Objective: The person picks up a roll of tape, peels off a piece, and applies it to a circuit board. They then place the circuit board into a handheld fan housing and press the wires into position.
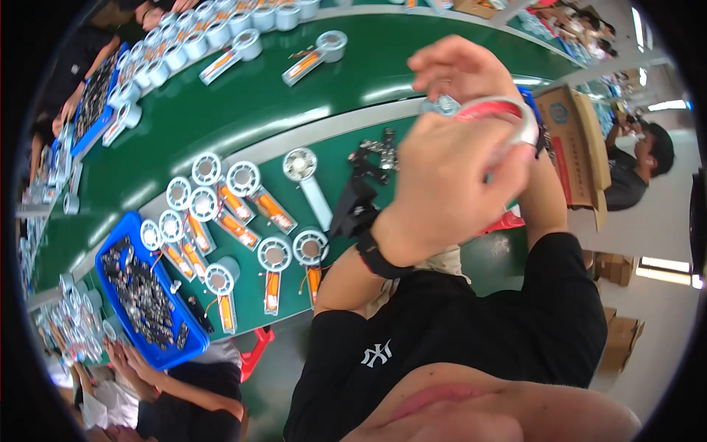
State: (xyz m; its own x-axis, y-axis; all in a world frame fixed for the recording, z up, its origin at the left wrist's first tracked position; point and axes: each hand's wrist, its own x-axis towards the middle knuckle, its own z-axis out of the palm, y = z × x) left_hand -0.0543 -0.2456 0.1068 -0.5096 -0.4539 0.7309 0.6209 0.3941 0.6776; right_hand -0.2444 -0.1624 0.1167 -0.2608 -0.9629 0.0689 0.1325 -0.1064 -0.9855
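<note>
Projecting rightward, tilted, tape roll is grasped by left hand, the nearer; right hand is placed just beyond, half-curled, its grasp not discernible.

I see a room bent by the fisheye lens. A long, glossy green surface curves across the upper half, streaked with white reflections; a pale rail runs along its near edge. Bright strip lights shine at upper right. Brown cardboard boxes stand at far right. At lower left I make out a red stool on grey floor.
</note>
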